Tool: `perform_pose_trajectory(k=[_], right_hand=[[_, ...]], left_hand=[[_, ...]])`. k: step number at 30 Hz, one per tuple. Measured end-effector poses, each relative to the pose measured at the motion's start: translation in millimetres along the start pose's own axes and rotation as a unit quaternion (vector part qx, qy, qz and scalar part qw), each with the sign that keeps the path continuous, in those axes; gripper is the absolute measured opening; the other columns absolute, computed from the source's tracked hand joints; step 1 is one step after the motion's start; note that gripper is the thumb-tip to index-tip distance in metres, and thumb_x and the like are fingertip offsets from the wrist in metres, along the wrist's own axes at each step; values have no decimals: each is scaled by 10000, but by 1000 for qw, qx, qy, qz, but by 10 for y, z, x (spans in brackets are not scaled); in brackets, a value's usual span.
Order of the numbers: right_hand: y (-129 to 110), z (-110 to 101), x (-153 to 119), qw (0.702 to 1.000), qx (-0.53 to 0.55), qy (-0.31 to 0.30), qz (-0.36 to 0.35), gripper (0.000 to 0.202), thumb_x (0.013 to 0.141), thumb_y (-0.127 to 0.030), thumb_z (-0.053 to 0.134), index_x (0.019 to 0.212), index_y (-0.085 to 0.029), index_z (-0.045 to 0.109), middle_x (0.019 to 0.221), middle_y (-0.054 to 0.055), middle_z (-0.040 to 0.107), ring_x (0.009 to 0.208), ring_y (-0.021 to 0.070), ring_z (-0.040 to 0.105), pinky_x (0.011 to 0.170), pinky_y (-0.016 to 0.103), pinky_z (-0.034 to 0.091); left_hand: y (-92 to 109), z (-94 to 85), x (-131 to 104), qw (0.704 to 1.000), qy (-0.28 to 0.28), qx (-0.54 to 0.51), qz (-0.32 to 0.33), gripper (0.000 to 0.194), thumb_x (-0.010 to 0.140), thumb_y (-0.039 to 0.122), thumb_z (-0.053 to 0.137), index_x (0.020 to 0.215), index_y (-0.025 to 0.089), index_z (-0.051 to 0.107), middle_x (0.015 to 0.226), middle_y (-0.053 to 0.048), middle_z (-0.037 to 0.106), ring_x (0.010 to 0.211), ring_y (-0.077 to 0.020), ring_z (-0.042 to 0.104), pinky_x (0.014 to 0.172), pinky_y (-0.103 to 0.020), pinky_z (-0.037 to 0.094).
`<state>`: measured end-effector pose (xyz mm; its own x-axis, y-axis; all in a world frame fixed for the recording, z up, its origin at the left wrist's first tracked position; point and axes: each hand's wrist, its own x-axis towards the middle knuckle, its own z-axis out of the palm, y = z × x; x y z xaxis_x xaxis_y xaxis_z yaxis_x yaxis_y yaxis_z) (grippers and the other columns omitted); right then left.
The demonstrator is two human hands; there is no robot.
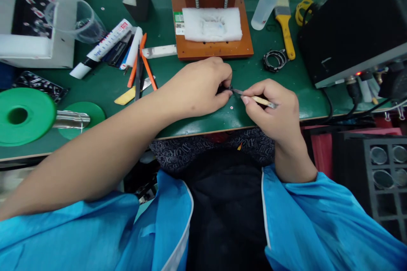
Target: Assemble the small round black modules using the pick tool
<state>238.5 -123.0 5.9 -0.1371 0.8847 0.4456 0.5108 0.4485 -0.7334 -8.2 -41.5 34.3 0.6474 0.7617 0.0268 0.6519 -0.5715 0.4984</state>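
Observation:
My left hand [210, 87] rests over the green bench near its front edge, fingers closed on a small dark part [222, 89] mostly hidden under them. In my right hand [273, 108] is a small knife [262, 101] with a pale handle, pinched between thumb and fingers. The knife's thin grey tip points left and meets the dark part at my left fingertips. Just below the tip, a tiny white-and-red piece [231, 107] lies on the bench.
Behind my hands stands a brown press fixture [214, 51] with a white pad [187, 25]. Left are a solder spool [32, 106], marker [110, 42], orange tweezers [149, 67] and plastic cup [76, 29]. Right are a bottle [265, 4], brush [285, 34], metal ring [275, 60] and black box [346, 25].

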Motion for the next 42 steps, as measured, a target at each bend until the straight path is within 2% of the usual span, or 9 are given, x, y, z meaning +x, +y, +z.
perform_pose_trajectory(k=[5, 14, 26, 33, 42], right_hand=[[22, 31, -9, 1000, -10, 21, -19, 105, 1010, -192, 796, 1006, -264, 873, 976, -11, 941, 851, 201, 869, 798, 330, 661], [25, 3, -12, 999, 9, 17, -32, 124, 1019, -154, 810, 999, -260, 871, 983, -17, 939, 874, 193, 885, 806, 316, 650], [31, 20, -12, 999, 11, 10, -30, 126, 1026, -185, 803, 965, -281, 857, 964, -8, 939, 839, 225, 874, 766, 366, 645], [69, 24, 1, 999, 15, -11, -36, 143, 1066, -194, 763, 973, -285, 823, 1096, 44, 963, 1064, 300, 942, 940, 458, 702], [89, 21, -26, 999, 8, -18, -51, 157, 1090, -182, 767, 999, -286, 843, 1137, 50, 989, 1109, 311, 978, 961, 469, 742]], left_hand=[[6, -5, -3, 1000, -1, 14, -9, 142, 1060, 350, 753, 1112, 248, 838, 1221, -123, 838, 1124, -338, 825, 992, -460, 657], [6, -18, -17, 1000, 4, 18, -14, 168, 1086, 367, 785, 1137, 236, 877, 1286, -138, 839, 1112, -332, 827, 997, -470, 663], [52, -70, -2, 999, -19, 41, -23, 164, 1113, 347, 811, 1176, 227, 903, 1314, -135, 863, 1179, -343, 846, 1059, -463, 663], [26, -59, -5, 999, -16, 32, -19, 174, 1123, 357, 818, 1163, 222, 920, 1315, -135, 866, 1220, -354, 846, 1101, -470, 664], [39, -58, -34, 999, -15, 48, -6, 290, 1167, 410, 752, 1188, 226, 976, 1265, -130, 868, 1277, -369, 838, 1167, -488, 667]])
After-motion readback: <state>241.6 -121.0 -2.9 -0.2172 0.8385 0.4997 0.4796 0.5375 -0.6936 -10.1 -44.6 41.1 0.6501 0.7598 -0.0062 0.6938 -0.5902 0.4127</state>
